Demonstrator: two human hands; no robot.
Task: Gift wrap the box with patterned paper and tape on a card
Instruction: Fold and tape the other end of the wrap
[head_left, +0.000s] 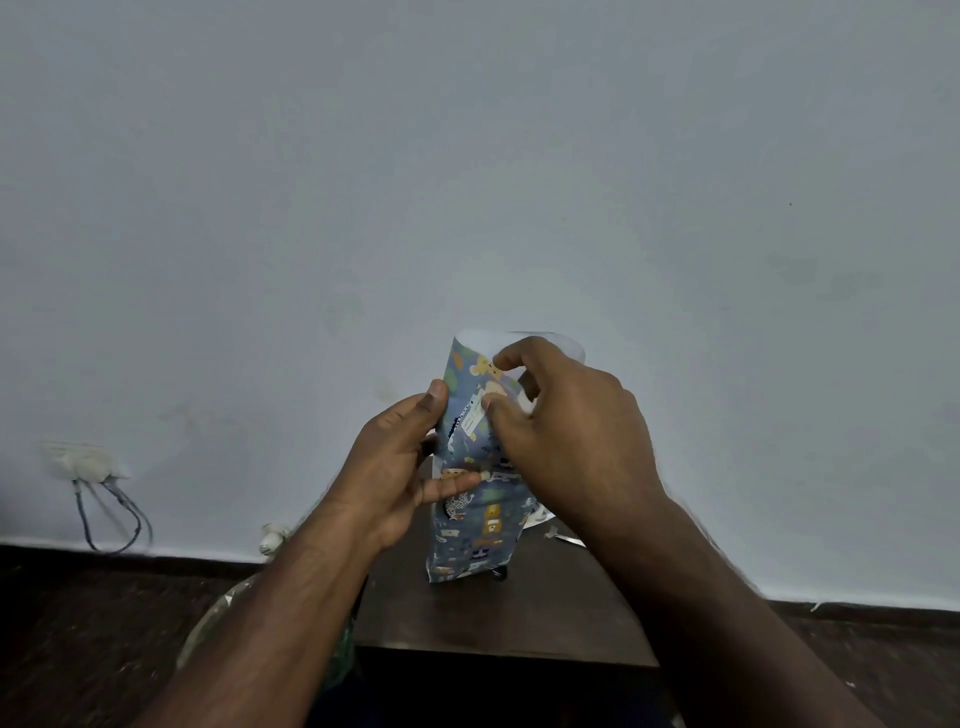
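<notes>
The box (475, 499), already sheathed in blue patterned paper (485, 540), stands on end near the far edge of a small dark table (467, 618), tilted slightly toward one o'clock. Above the box the paper runs on as an open tube, its white underside showing at twelve o'clock. A small pale strip (474, 415), probably tape or a label, sits on the front face near the top.

The left hand (400, 467) grips the parcel from nine o'clock, thumb lying across the front face and fingers curled round the far side. The right hand (561, 431) comes in from three o'clock; its thumb and forefinger pinch the loose paper at the open top, beside the pale strip.

In my judgement the parcel is light and the box stiff enough to take a firm squeeze, but the paper is thin, creases easily and may tear at the corners. The glossy print looks slippery, so the best hold is flat across the box's broad sides, not on the hollow top, which would crush.

Beyond the parcel, at four o'clock, small white scraps (550, 530) lie on the table. A wall socket with cables (88, 467) is at nine o'clock on the wall (467, 156).
</notes>
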